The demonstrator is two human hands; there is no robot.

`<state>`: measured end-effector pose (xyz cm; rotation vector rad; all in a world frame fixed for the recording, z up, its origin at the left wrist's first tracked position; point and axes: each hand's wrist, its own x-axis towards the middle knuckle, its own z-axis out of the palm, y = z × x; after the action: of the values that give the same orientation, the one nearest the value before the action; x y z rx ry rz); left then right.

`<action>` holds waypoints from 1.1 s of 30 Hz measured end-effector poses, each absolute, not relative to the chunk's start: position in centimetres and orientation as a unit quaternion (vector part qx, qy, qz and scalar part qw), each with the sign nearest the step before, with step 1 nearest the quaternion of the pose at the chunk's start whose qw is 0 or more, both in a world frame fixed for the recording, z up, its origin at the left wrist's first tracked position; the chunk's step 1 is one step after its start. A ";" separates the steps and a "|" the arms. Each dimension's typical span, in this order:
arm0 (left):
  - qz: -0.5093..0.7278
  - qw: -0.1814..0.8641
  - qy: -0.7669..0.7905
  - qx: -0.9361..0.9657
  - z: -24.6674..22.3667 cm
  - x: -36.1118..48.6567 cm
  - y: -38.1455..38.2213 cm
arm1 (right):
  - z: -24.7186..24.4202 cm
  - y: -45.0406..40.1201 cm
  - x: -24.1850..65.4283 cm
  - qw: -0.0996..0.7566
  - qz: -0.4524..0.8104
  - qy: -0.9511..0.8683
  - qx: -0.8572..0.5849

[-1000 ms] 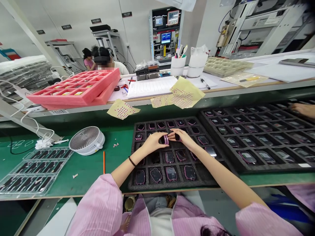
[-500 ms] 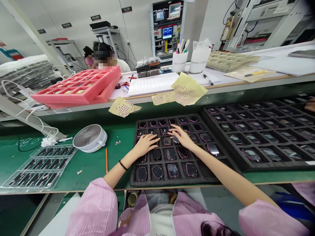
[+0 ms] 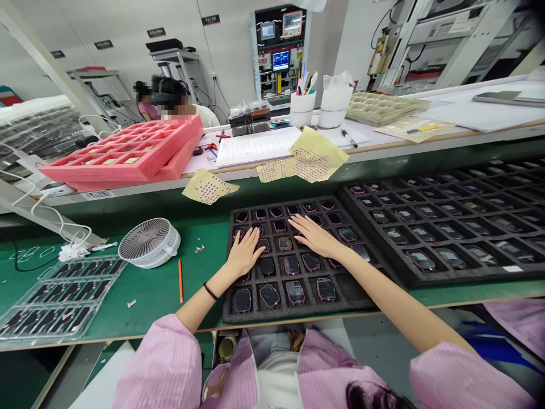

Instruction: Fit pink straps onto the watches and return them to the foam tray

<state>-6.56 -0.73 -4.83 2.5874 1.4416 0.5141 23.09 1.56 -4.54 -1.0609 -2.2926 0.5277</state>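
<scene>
On the back wall (image 3: pixel 123 23) we see four dark signs (image 3: pixel 155 32), too small to read. Near our green table's (image 3: pixel 157 295) front edge sits one black tray (image 3: pixel 351 289), with four watch-like devices (image 3: pixel 294 292) in its front row. Our left hand (image 3: pixel 244 253) spreads flat near its left edge, our right hand (image 3: pixel 315 236) over its middle, both open, gripping nothing we can see.
</scene>
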 end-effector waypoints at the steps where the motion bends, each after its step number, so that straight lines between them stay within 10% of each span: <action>1: 0.171 0.069 0.482 0.857 -4.8 -6.4 -0.7 | -4.7 1.7 23.3 0.264 0.178 -0.860 -0.398; 14: 0.147 0.039 0.500 0.853 -3.9 -8.2 -1.5 | -5.3 -1.2 24.6 0.214 0.175 -0.874 -0.399; 33: 0.067 0.143 0.292 0.943 -0.2 14.1 5.3 | -3.6 -11.4 24.9 0.228 0.184 -0.844 -0.448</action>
<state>14.07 5.28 -0.21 2.7210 0.8423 0.1937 24.86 -11.40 -3.64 -1.2345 -2.3251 0.5077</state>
